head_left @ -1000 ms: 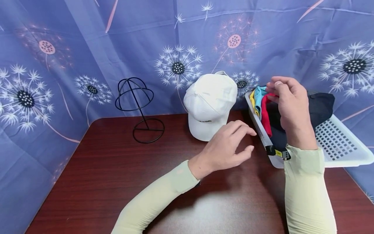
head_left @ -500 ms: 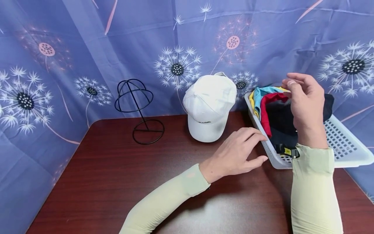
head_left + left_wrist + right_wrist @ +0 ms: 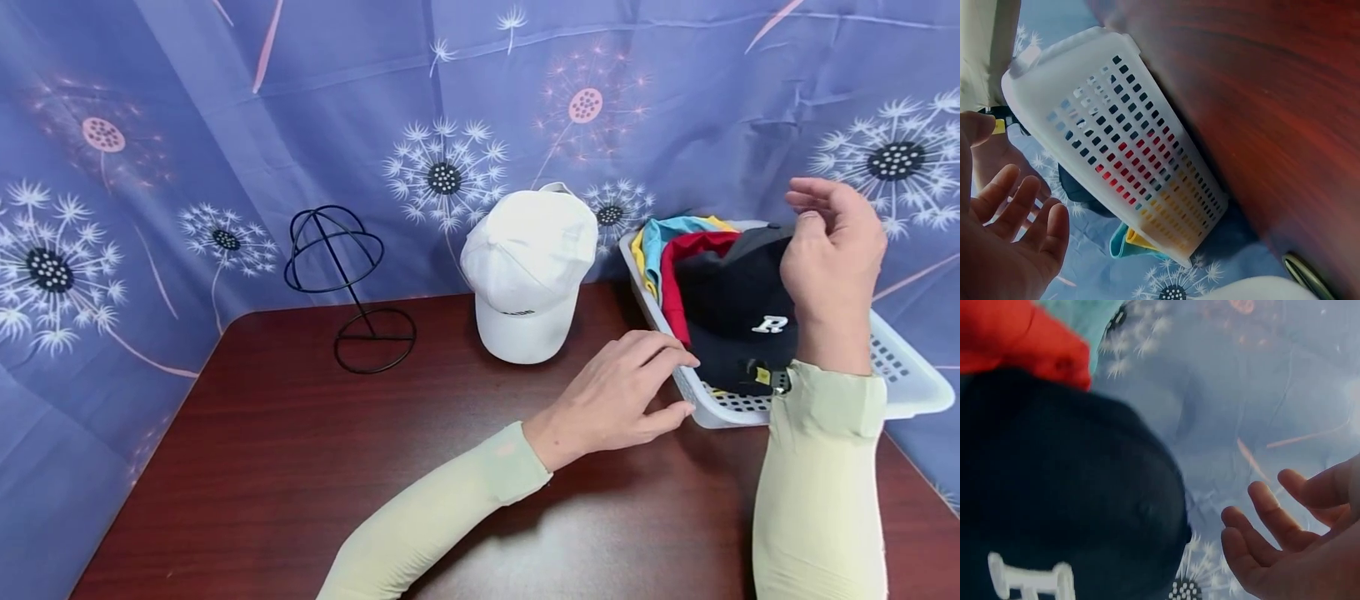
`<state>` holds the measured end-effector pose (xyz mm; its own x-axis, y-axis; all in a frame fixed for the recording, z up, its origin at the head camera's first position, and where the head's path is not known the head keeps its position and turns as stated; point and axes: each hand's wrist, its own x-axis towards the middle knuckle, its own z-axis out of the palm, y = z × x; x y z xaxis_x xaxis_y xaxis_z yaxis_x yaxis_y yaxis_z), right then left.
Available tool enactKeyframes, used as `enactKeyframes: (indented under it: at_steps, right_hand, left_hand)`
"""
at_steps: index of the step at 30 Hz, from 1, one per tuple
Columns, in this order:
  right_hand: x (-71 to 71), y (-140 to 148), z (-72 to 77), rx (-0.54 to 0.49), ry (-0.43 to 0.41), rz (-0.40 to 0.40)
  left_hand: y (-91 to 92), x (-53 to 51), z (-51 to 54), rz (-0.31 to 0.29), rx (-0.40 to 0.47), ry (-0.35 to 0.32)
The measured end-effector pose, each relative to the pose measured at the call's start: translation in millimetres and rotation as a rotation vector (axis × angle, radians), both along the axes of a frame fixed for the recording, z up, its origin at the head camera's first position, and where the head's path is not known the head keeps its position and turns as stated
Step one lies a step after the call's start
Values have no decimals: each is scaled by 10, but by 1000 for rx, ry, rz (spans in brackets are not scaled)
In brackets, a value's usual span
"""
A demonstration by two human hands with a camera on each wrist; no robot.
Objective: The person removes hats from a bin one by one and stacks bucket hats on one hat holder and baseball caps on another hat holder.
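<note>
My right hand (image 3: 836,271) hovers over the white basket (image 3: 911,392), its fingers loosely bent and holding nothing. Beside it in the basket sits a black cap (image 3: 738,287) with a white letter R on the front. The right wrist view shows the hand (image 3: 1291,544) apart from this cap (image 3: 1079,487). My left hand (image 3: 618,392) is at the basket's near left side, fingers relaxed and empty; whether a fingertip touches the rim I cannot tell. Red (image 3: 675,287), light blue (image 3: 656,246) and yellow (image 3: 638,257) caps are nested behind the black one, partly hidden.
A white cap (image 3: 528,271) stands on the dark red table (image 3: 300,483), left of the basket. Farther left is a black wire hat stand (image 3: 352,287) with a round base. A blue dandelion-print cloth (image 3: 322,125) hangs behind the table.
My right hand has moved right above the basket, uncovering more of the black cap and its letter. The left hand has shifted right to the basket's side. The camera view has turned slightly.
</note>
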<state>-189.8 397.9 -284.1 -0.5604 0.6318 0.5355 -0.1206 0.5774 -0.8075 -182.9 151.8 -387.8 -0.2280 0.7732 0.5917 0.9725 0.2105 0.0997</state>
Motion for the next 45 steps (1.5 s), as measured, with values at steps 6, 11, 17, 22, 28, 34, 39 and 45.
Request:
enactKeyframes:
  at_steps: [6,11,17,22,28,34,39,45]
  right_hand:
    - [53,167,-76,216,-182,-62]
    - [46,288,-119,288,-343,6]
    - [40,363,-159,393,-491,106]
    - [65,362,-191,442,-508,124]
    - [101,349,-223,449,-488,109]
    - [127,408,-205,444,-483,140]
    - [141,506,-207,500,-475,195]
    - [135,576,-240,566,-476,228]
  left_hand:
    - [73,27,-8,-17,2,26]
    - [108,31,-25,-16,-13,51]
    - [143,25,-55,-16,-36,57]
    - [156,29,-76,-16,-49,54]
    - [160,24,-104,-50,-30,33]
    - [152,16,-108,-52,-21,31]
    - [155,7,-107,-58,-13,30]
    - [167,0,-118,-72,-18,13]
